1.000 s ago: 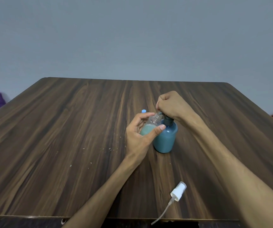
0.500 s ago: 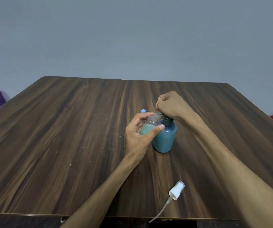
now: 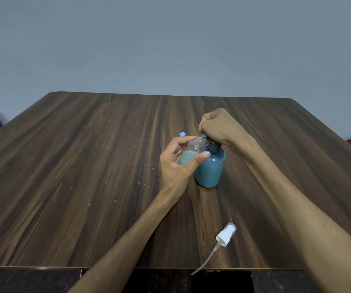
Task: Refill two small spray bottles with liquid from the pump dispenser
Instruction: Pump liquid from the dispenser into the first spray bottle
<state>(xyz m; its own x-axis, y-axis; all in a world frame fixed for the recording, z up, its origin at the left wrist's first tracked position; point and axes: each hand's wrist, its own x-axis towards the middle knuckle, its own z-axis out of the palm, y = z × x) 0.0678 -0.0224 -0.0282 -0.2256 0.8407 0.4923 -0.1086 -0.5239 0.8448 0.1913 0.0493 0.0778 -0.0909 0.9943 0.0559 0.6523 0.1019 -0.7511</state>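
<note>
- Mid-fill on one bottle (image 3: 192,152): left hand (image 3: 177,166) grips it tilted, open neck up against the pump (image 3: 210,163) nozzle, fingers and thumb wrapped round its body.
- Bottle roughly half full of pale teal liquid, judged from the visible level; more strokes likely needed.
- Right hand (image 3: 219,127) on top of pump head, fingers curled down over it, looks to be pressing; nozzle tip mostly hidden under the knuckles.
- Pump stands upright mid-table (image 3: 86,166), touching the bottle.
- Spray head (image 3: 226,234) with dip tube off, lying near front edge, well apart from the bottle; refit not yet done.
- Small blue cap (image 3: 182,134) just behind left hand, possibly second bottle, body hidden, fill state unknown.
- Left: finish fill, refit spray head, handle the other bottle.
</note>
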